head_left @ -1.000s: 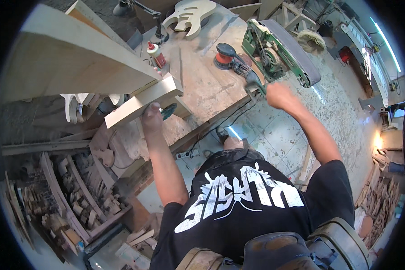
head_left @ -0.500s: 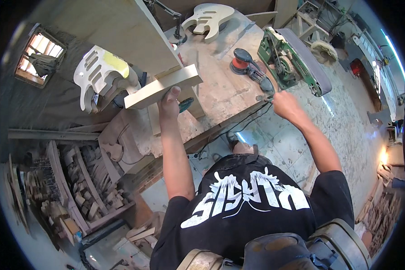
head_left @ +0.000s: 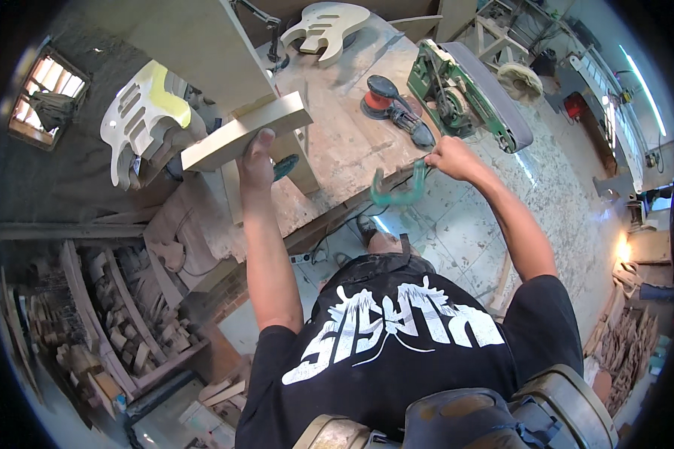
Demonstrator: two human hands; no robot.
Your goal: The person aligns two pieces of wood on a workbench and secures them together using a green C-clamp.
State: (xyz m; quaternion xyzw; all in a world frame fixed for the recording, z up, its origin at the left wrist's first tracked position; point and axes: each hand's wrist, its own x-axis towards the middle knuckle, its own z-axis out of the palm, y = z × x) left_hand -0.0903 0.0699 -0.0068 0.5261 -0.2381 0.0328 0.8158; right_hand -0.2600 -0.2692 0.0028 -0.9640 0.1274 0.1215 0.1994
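Note:
My left hand [head_left: 257,161] presses its thumb on the near face of a pale wooden block [head_left: 228,142] that lies across an upright board [head_left: 236,49]. The other fingers are hidden behind the block. A green piece of metal [head_left: 284,167], perhaps a clamp, shows just right of my left wrist; a wooden upright partly covers it. Off the bench's front edge, my right hand [head_left: 454,158] is closed on the end of a green C-clamp [head_left: 401,197], which hangs out to the left with its frame slightly blurred.
On the bench [head_left: 337,150] lie an orange-and-black sander [head_left: 386,101] and a pale guitar body [head_left: 326,28]. A green belt sander [head_left: 464,93] stands at the right. More guitar bodies [head_left: 138,123] hang at left. Wood offcuts [head_left: 138,329] fill a rack below.
The green C-clamp has come into sight below my right hand, clear of the bench edge. My left hand stays on the block. The whole view has shifted slightly.

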